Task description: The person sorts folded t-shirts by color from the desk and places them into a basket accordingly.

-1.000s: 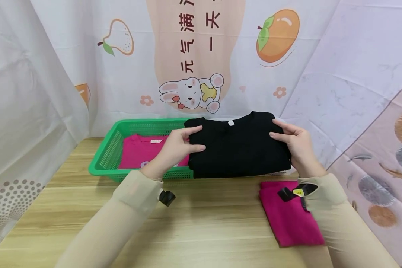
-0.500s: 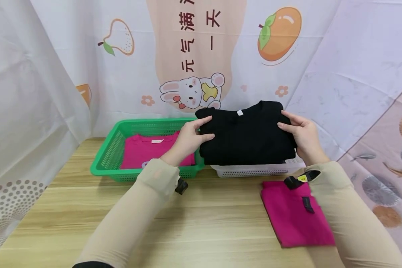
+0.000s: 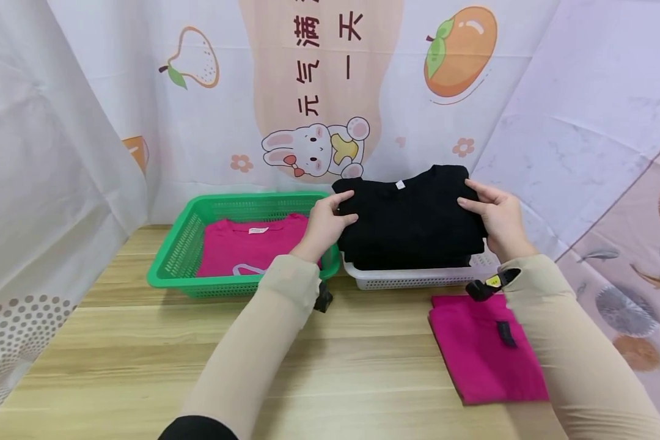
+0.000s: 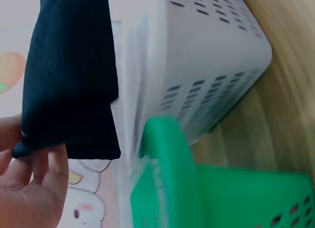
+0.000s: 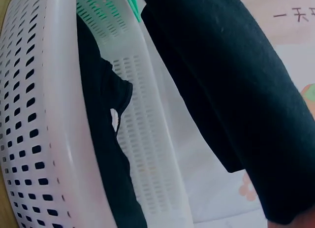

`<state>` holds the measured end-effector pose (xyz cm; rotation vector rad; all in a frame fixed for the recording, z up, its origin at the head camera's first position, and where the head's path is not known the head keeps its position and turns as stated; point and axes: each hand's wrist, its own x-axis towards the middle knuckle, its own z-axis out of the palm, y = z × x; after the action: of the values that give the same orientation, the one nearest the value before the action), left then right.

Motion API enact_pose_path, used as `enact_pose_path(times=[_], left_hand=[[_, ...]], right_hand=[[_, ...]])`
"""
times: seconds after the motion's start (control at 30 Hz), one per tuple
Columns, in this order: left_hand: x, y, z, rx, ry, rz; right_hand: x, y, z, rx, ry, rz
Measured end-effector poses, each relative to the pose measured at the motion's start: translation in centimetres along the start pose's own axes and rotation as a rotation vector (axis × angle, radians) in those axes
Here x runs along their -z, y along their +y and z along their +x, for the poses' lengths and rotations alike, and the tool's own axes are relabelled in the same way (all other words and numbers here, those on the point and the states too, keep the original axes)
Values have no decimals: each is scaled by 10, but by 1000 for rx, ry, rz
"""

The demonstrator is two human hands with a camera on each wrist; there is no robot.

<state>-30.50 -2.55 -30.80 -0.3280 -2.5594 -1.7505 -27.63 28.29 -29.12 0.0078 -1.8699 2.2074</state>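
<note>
Your left hand [image 3: 324,225] and right hand [image 3: 499,221] pinched a folded black shirt [image 3: 409,217] by its sides above a white basket [image 3: 407,282], beside a green basket [image 3: 214,286].

Left forearm [image 3: 258,348]: beige-sleeved, reaching forward and slanting inward to the right
Left hand [image 3: 324,225]: raised, pinching, two fingertips [image 3: 348,195] showing one above the other, both aimed right
Right forearm [image 3: 574,348]: beige-sleeved, reaching forward and slanting inward to the left
Right hand [image 3: 499,221]: raised, pinching, two digits showing, aimed left
Hand spacing: apart, facing each other, nearly level
</note>
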Motion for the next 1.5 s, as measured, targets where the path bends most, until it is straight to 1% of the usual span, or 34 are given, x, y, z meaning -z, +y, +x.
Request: enact_pose_path(times=[0.13, 0.2, 0.23, 0.33, 0.43, 0.57, 0.63, 0.77, 0.83, 0.93, 1.07, 1.13, 1.23, 1.37, 1.5], left_hand=[[-11, -2, 3, 27, 13, -13], [-14, -2, 4, 27, 30, 4], [-15, -2, 4, 24, 37, 16], [-15, -1, 5, 15, 46, 56], [-14, -1, 5, 15, 41, 91], [-15, -3, 5, 10, 35, 103], [-15, -3, 4, 8, 36, 86], [-12, -3, 2, -5, 48, 38], [-11, -2, 1, -10, 54, 19], [-10, -2, 0, -11, 52, 9], [-11, -3, -2, -6, 33, 10], [-10, -3, -4, -13, 26, 6], [-9, -3, -7, -45, 24, -11], [-8, -4, -18, -89, 14, -48], [-10, -7, -32, -98, -1, -105]], right_hand=[[3, 6, 4, -35, 32, -3], [3, 8, 6, -46, 48, -4], [2, 9, 7, -48, 61, -23], [-1, 12, 11, -59, 96, -42], [-4, 16, 14, -57, 145, -47], [-3, 19, 15, -52, 217, -20], [-2, 21, 15, -47, 258, 10], [2, 25, 17, -5, 334, 142], [4, 26, 17, 20, 350, 200], [4, 25, 16, 44, 343, 225], [4, 22, 13, 61, 311, 217], [4, 21, 10, 66, 283, 209], [4, 19, 6, 77, 222, 204], [5, 15, -2, 106, 125, 218], [6, 12, -13, 123, 53, 242]])
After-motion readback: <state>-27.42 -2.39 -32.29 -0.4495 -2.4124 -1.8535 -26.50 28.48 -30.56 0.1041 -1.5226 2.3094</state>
